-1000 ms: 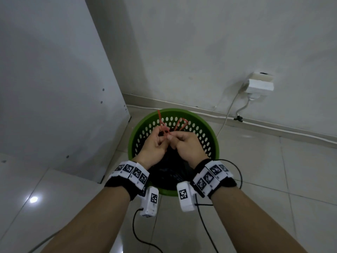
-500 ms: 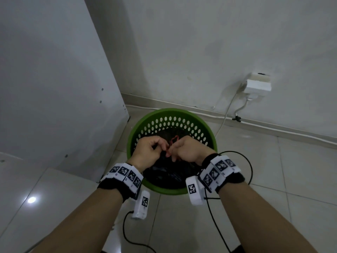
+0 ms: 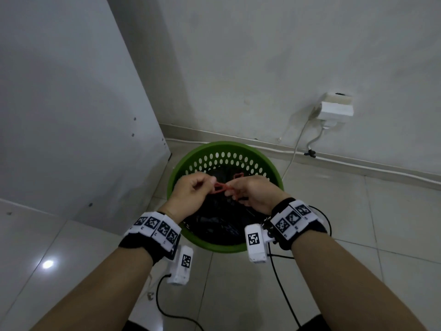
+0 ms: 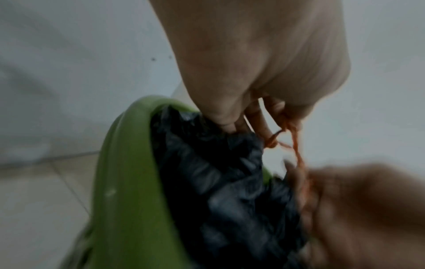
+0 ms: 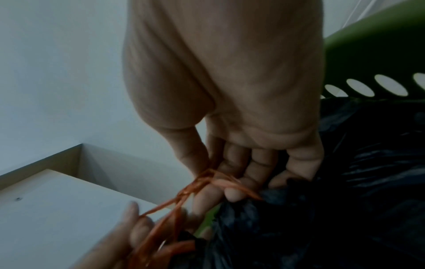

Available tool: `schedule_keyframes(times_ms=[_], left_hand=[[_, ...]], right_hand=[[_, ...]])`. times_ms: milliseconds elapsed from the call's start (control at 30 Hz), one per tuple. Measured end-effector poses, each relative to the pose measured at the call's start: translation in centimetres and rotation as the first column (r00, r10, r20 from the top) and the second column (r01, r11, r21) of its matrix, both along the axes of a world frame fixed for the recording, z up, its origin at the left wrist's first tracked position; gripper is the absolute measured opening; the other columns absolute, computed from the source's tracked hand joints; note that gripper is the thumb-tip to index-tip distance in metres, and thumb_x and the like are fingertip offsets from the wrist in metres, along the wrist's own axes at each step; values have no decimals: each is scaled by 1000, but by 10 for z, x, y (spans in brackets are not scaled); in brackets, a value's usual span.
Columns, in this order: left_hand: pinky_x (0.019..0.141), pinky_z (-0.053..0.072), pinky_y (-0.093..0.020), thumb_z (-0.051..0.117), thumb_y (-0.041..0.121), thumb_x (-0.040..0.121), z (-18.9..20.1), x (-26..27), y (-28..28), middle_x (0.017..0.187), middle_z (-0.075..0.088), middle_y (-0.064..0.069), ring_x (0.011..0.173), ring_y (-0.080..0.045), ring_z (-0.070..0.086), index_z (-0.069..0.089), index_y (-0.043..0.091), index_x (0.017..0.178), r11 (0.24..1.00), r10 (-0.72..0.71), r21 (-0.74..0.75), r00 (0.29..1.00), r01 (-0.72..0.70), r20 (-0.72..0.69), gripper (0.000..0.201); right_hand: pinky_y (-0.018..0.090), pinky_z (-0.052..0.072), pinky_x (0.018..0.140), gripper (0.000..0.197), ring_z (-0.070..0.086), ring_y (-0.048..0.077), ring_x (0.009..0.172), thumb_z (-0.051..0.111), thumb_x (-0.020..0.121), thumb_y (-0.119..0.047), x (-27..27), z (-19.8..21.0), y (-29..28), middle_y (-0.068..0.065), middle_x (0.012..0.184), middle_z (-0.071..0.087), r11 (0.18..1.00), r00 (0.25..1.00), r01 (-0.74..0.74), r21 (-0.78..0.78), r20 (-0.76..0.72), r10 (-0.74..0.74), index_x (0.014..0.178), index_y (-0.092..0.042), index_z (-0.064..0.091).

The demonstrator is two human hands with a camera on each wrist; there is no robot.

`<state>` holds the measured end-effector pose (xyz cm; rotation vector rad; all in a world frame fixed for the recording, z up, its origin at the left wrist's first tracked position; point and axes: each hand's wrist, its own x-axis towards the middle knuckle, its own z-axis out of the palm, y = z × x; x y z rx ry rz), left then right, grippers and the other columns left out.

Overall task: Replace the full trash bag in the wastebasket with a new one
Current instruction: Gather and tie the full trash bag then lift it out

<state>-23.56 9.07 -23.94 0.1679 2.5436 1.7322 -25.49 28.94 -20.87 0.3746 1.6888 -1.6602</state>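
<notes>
Now we hold the red drawstring [image 3: 223, 187] pinched between both hands above the green wastebasket [image 3: 188, 237], left hand [image 3: 191, 195] and right hand [image 3: 254, 192] each with fingers curled round a strand. Compared with half a second ago, our hands sit slightly further apart, and the strands cross in a loose loop between them. The black trash bag [image 3: 214, 223] remains gathered inside the wastebasket, which stands on the tiled floor [image 3: 358, 223] near the wall corner.

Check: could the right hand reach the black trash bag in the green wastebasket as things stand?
Probably yes: the right hand pinches the red drawstring directly above the black trash bag; nothing lies between, though its fingers are occupied.
</notes>
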Motion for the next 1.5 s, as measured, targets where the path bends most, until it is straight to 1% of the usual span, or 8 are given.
schedule_keyframes(times_ms=[233,333,400,533,767,967,1200,1500], left_hand=[[41,32,-22,47,32,103,28,-8,-21,46,35,5,40,-10,32,51,17,69,687,96,600,869,-410,485,37],[44,30,-23,56,40,97,18,-12,-30,51,42,5,42,-12,38,53,23,65,971,119,161,943,-176,312,36],[55,42,-29,60,45,91,7,-11,-41,59,56,5,55,-15,53,58,29,63,946,5,-322,994,31,111,32],[53,34,-26,65,31,93,2,-2,-78,52,50,7,50,-9,44,54,25,59,904,26,-427,991,32,129,36],[49,30,-24,59,64,85,12,4,-94,39,43,10,41,-7,40,70,29,55,805,-102,-534,947,259,305,48],[59,40,-29,58,57,88,20,-2,-68,57,52,5,54,-8,49,61,9,61,888,-115,-437,989,145,94,55],[84,44,-31,75,65,62,13,10,4,112,51,7,102,-13,48,46,26,114,655,-248,-736,969,170,3,71],[94,53,-36,68,40,84,12,-9,4,111,71,3,101,-17,66,62,25,115,950,134,-300,980,-85,147,35]], right_hand=[[25,53,60,19,65,18,82,64,91,-1,-2,-9,-1,8,99,75,931,935,344,127,-142,-326,85,-16,76],[29,56,65,24,65,24,78,68,88,-3,-1,-15,0,5,91,76,904,915,382,192,-216,-341,75,-22,77],[30,58,69,26,67,22,79,69,86,-2,-1,-16,7,4,89,76,878,893,426,219,-256,-370,72,-22,77],[28,57,65,29,66,19,67,66,81,5,-3,-17,40,11,84,76,770,828,548,326,-342,-444,67,-17,77],[34,55,92,20,68,23,96,64,86,-10,-1,0,39,2,102,73,765,884,261,588,-465,56,82,-22,79],[33,49,78,30,61,25,92,59,95,-39,20,25,33,4,89,63,358,676,-250,900,-103,730,79,-16,71],[37,37,112,23,51,16,129,57,98,-24,22,21,-15,2,132,62,935,590,53,351,-766,255,78,-35,57],[38,53,94,19,67,15,103,51,99,-19,10,-1,-17,2,110,73,918,578,267,292,-811,90,117,-18,58]])
